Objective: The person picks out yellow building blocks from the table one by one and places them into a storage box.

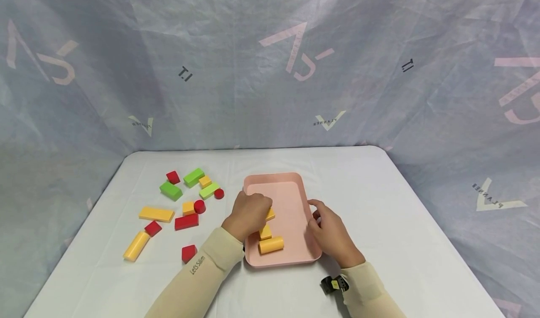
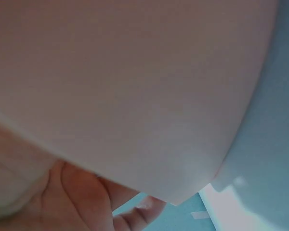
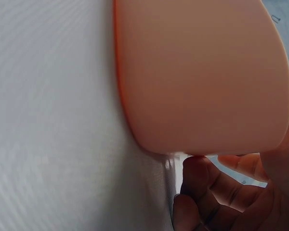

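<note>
A pink tray (image 1: 274, 175) lies on the white table (image 1: 392, 215), a little right of centre. Inside it, my left hand (image 1: 248, 213) curls its fingers over a small yellow block (image 1: 270, 214). Two more yellow pieces lie in the tray's near part: a small block (image 1: 265, 232) and a cylinder (image 1: 271, 244). My right hand (image 1: 326, 225) holds the tray's right rim, thumb on the edge. The left wrist view shows only the tray's wall (image 2: 135, 86) and my fingers (image 2: 82, 192). In the right wrist view, fingers (image 3: 202, 178) curl against the tray (image 3: 202, 72).
Loose blocks lie left of the tray: green ones (image 1: 170, 190), a red cube (image 1: 173, 177), a red cylinder (image 1: 199, 206), a long yellow bar (image 1: 156, 213), a red bar (image 1: 186, 221) and a yellow cylinder (image 1: 136, 246). A grey cloth backdrop hangs behind the table.
</note>
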Tool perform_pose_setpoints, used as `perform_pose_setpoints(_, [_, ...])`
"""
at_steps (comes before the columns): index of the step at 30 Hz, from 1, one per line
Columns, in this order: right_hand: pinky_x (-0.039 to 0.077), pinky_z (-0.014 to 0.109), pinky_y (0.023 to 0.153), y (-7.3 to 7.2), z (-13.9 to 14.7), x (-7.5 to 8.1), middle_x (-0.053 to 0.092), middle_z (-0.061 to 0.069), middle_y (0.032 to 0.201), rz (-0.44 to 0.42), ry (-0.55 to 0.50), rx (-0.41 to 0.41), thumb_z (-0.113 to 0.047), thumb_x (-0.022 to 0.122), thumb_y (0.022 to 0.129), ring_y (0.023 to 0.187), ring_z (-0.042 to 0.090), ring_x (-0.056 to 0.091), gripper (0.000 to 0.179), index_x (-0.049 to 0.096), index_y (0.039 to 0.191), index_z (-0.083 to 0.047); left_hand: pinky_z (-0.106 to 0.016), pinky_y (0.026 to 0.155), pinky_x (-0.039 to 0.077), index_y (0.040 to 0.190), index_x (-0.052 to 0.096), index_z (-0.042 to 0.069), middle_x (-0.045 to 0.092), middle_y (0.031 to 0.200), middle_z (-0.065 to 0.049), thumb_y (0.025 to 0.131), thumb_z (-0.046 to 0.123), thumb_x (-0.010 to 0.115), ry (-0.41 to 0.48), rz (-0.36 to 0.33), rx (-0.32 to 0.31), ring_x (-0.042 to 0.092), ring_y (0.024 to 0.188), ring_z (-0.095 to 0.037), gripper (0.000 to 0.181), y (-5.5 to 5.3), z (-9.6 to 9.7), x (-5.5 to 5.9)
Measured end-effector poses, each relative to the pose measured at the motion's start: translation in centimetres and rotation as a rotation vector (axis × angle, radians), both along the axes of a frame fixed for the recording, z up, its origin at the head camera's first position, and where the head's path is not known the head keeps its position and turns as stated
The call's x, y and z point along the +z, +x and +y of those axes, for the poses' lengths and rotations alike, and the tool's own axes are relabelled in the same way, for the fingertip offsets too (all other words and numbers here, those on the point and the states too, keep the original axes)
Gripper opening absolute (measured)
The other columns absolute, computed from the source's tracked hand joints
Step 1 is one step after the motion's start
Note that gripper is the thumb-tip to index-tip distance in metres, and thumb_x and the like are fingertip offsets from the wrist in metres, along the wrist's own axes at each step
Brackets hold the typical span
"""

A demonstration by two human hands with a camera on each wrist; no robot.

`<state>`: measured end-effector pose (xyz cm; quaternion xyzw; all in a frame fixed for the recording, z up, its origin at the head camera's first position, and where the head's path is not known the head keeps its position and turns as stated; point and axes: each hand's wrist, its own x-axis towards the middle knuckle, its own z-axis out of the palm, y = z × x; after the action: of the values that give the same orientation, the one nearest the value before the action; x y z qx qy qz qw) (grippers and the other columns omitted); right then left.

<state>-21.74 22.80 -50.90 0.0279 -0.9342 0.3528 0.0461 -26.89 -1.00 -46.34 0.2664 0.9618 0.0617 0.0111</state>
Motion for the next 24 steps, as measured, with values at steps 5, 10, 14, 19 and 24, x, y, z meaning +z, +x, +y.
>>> perform_pose_setpoints(5, [0.050,0.030,0.066,0.0,-0.1,0.1,0.064,0.001,0.096,0.002,0.001,0.000,-0.011,0.055,0.097,0.073,0.011,0.058,0.052,0.050,0.149,-0.014,-0.048,0.083,0.045,0.087,0.069,0.020,0.056,0.068,0.008,0.084,0.007,0.077,-0.015,0.005,0.000,0.051,0.068,-0.014,0.016,-0.1,0.0,0.0])
perform_pose_setpoints(10, [0.050,0.029,0.065,0.0,-0.1,0.0,0.064,0.000,0.096,0.007,0.005,0.000,-0.010,0.055,0.097,0.073,0.010,0.058,0.052,0.050,0.149,-0.013,-0.048,0.084,0.046,0.091,0.070,0.020,0.057,0.070,0.008,0.084,0.009,0.079,-0.021,0.001,0.003,0.052,0.070,-0.014,0.016,0.0,0.0,0.2])
perform_pose_setpoints(14, [0.050,0.029,0.066,0.1,-0.2,0.1,0.064,0.001,0.096,0.003,0.002,0.004,-0.010,0.055,0.097,0.073,0.011,0.058,0.053,0.050,0.149,-0.014,-0.047,0.083,0.047,0.100,0.074,0.020,0.064,0.078,0.006,0.084,0.013,0.081,-0.021,0.025,0.012,0.057,0.075,-0.013,0.019,0.0,-0.2,0.5])
perform_pose_setpoints(19, [0.050,0.031,0.066,0.1,-0.2,0.1,0.064,0.002,0.097,-0.005,0.007,0.007,-0.011,0.054,0.097,0.074,0.012,0.058,0.053,0.049,0.150,-0.015,-0.045,0.082,0.047,0.112,0.075,0.019,0.071,0.093,0.003,0.084,0.016,0.080,-0.028,0.039,0.027,0.064,0.084,-0.016,0.028,0.1,-0.7,1.2])
perform_pose_setpoints(24, [0.051,0.032,0.067,0.1,-0.1,0.2,0.064,0.002,0.098,-0.009,0.009,0.004,-0.013,0.053,0.098,0.075,0.013,0.059,0.053,0.049,0.150,-0.015,-0.045,0.081,0.047,0.116,0.075,0.018,0.070,0.099,0.001,0.086,0.018,0.077,-0.028,0.046,0.040,0.066,0.086,-0.019,0.030,0.4,-1.3,2.0])
